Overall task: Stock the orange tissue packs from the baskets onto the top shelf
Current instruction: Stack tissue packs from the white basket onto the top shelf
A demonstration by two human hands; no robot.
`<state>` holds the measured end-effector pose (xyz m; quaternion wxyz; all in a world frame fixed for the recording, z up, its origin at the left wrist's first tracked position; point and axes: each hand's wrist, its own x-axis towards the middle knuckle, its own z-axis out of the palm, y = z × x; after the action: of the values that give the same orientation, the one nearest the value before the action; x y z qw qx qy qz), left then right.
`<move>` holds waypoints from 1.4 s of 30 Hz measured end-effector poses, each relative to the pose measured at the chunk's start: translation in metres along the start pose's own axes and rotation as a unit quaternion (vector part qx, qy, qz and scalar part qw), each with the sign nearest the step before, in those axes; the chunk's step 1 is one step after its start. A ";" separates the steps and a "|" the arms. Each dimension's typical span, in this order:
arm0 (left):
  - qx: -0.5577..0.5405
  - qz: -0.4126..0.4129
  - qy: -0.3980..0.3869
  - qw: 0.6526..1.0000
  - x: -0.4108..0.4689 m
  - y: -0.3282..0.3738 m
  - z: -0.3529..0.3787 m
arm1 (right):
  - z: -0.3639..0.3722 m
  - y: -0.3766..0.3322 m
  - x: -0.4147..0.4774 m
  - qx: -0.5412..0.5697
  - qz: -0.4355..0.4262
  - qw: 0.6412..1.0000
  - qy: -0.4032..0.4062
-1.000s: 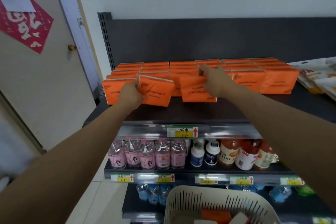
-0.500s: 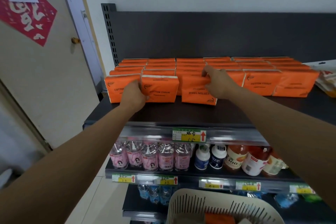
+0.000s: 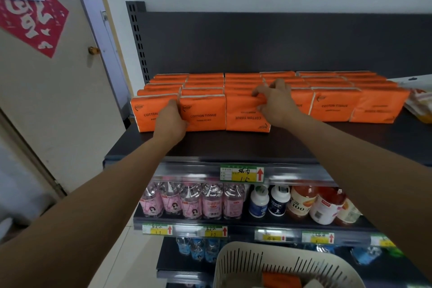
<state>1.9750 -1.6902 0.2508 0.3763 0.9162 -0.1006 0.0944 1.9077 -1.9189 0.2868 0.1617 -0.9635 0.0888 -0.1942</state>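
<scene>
Orange tissue packs [image 3: 334,105] stand on edge in tight rows across back of top shelf [image 3: 233,145]; front strip of shelf bare. Most stocking looks done. Upside-down pack [image 3: 245,117] sits in front row under my right hand [image 3: 277,103]: fingers curled over its top edge, thumb on front face, pinching it. My left hand [image 3: 170,121] at seam between two leftmost front packs, fingertips tucked in; gripping or pushing, cannot tell. Both arms stretched up and forward. Left to do: at least one spare pack [image 3: 280,280] in basket [image 3: 230,250] below.
</scene>
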 end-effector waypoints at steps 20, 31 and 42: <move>0.002 0.009 0.036 0.999 -0.015 0.006 -0.008 | -0.004 0.003 -0.026 0.073 0.069 0.993 0.055; -0.022 0.168 -0.050 0.984 -0.106 0.074 0.011 | -0.030 0.032 -0.101 0.034 0.032 0.996 0.071; 0.129 0.187 -0.410 0.883 -0.218 0.025 0.143 | 0.036 0.111 -0.247 -0.033 0.066 0.968 -0.239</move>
<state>1.7731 -1.7844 0.1135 0.1548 0.8776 -0.4026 -0.2091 1.6860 -1.9549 0.1317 0.1584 -0.9788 0.1173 0.0560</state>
